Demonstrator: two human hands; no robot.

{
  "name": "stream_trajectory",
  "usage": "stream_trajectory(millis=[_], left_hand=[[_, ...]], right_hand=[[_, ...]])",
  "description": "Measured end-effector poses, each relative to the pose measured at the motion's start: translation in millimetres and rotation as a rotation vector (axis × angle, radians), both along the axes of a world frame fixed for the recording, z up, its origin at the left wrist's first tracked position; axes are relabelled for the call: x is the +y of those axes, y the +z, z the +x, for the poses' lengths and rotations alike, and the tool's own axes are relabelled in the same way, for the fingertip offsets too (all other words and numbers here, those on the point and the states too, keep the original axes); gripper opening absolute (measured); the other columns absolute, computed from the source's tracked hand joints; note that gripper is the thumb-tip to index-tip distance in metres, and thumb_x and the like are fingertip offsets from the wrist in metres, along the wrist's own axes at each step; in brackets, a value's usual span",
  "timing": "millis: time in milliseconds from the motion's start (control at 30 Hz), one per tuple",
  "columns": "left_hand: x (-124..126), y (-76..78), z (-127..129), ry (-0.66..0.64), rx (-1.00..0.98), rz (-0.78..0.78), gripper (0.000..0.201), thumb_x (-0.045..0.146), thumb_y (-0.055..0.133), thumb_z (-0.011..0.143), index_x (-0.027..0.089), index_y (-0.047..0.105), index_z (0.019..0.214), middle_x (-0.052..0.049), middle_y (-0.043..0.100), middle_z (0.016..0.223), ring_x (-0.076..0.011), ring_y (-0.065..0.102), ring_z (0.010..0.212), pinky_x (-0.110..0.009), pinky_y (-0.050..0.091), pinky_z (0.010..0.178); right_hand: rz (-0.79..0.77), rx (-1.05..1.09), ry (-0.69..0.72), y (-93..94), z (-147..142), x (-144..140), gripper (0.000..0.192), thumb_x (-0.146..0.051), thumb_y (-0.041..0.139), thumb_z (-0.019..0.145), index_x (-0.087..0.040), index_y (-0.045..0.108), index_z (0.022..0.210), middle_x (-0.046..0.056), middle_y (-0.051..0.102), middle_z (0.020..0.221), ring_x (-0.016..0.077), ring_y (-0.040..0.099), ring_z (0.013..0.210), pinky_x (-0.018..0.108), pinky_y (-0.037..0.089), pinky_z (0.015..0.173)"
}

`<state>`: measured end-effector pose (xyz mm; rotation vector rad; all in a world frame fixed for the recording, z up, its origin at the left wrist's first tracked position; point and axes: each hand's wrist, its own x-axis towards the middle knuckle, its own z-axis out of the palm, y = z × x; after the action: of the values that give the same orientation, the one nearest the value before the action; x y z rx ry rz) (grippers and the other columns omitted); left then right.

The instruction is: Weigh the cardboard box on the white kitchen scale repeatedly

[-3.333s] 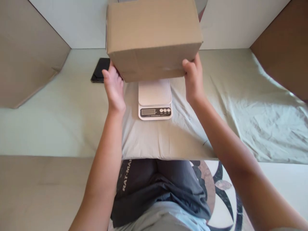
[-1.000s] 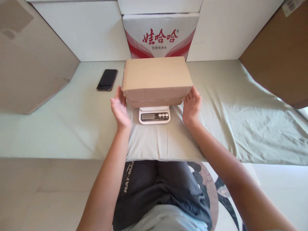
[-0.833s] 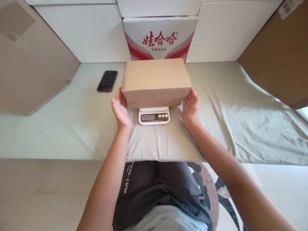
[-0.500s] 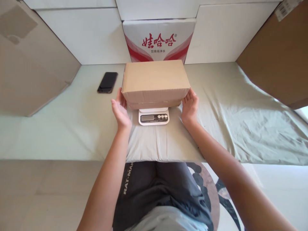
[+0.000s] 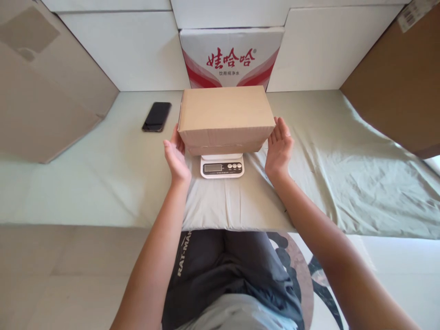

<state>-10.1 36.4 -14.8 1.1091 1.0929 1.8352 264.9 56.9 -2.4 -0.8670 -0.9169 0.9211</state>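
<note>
1. Currently, brown cardboard box (image 5: 225, 110) sits over the platform of the white digital kitchen scale (image 5: 222, 169); long side runs left to right, overhanging the scale on both sides. Contact with the platform is hidden under the box.
2. Left hand (image 5: 177, 158): left of the scale, palm open, thumb raised and apart, fingers partly behind the box's lower left edge. Not wrapped round anything; whether the fingers touch the cardboard, can't tell.
3. Right hand (image 5: 280, 149): right of the scale, open, fingers extended at the box's right front corner, palm facing in. No grasp on the box; light touch or small gap, can't tell.
4. Scale front sticks out from under the box: dark panel, rectangular display, three round buttons on the panel's right. Readout too small to tell.
5. Black smartphone (image 5: 157, 117): left of the scale and farther back, flat, screen up.
6. White-and-red Wahaha water carton (image 5: 231, 59): upright behind the scale, lettering facing front.
7. Large brown cartons: one (image 5: 58, 91) well left of the scale, another (image 5: 392, 87) well right.
8. Pale green cloth (image 5: 120, 183) beneath the scale, creased most to its right.
</note>
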Motion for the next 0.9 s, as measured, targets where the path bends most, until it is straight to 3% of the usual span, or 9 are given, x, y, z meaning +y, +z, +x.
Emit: stream_trajectory(millis=[100, 367, 567, 900], left_hand=[[-2.4, 4.0, 1.8, -0.009, -0.022, 0.004, 0.104, 0.101, 0.025, 0.085, 0.025, 0.069, 0.140, -0.013, 0.064, 0.156, -0.0355, 0.050, 0.157, -0.051, 0.036, 0.133], [-5.7, 6.0, 4.2, 0.005, -0.038, 0.019, 0.096, 0.098, 0.031, 0.087, 0.026, 0.073, 0.134, -0.011, 0.067, 0.154, -0.0324, 0.049, 0.158, -0.047, 0.039, 0.131], [-6.4, 9.0, 7.9, 0.018, -0.073, 0.036, 0.087, 0.094, 0.044, 0.086, 0.025, 0.077, 0.126, -0.013, 0.071, 0.149, -0.0340, 0.059, 0.148, -0.048, 0.042, 0.129], [-3.5, 2.8, 4.1, 0.014, -0.023, 0.040, 0.100, 0.099, 0.024, 0.086, 0.027, 0.074, 0.133, -0.011, 0.069, 0.151, -0.0312, 0.059, 0.149, -0.046, 0.041, 0.130]], right_hand=[[0.004, 0.033, -0.003, 4.4, -2.3, -3.3, 0.077, -0.076, 0.057, 0.082, -0.027, 0.059, 0.141, 0.009, 0.049, 0.170, 0.0289, 0.036, 0.169, 0.049, 0.030, 0.141], [0.032, 0.003, 0.018, 1.6, -2.0, -2.0, 0.073, -0.079, 0.061, 0.081, -0.032, 0.064, 0.137, 0.003, 0.056, 0.165, 0.0311, 0.038, 0.167, 0.053, 0.027, 0.142], [0.008, -0.029, 0.020, -1.3, -1.6, -1.3, 0.072, -0.079, 0.059, 0.083, -0.033, 0.064, 0.138, 0.003, 0.058, 0.164, 0.0305, 0.040, 0.167, 0.054, 0.028, 0.142], [0.021, -0.029, 0.074, 1.5, -3.7, -5.5, 0.064, -0.071, 0.061, 0.085, -0.031, 0.068, 0.134, 0.005, 0.061, 0.161, 0.0320, 0.045, 0.164, 0.053, 0.033, 0.140]])
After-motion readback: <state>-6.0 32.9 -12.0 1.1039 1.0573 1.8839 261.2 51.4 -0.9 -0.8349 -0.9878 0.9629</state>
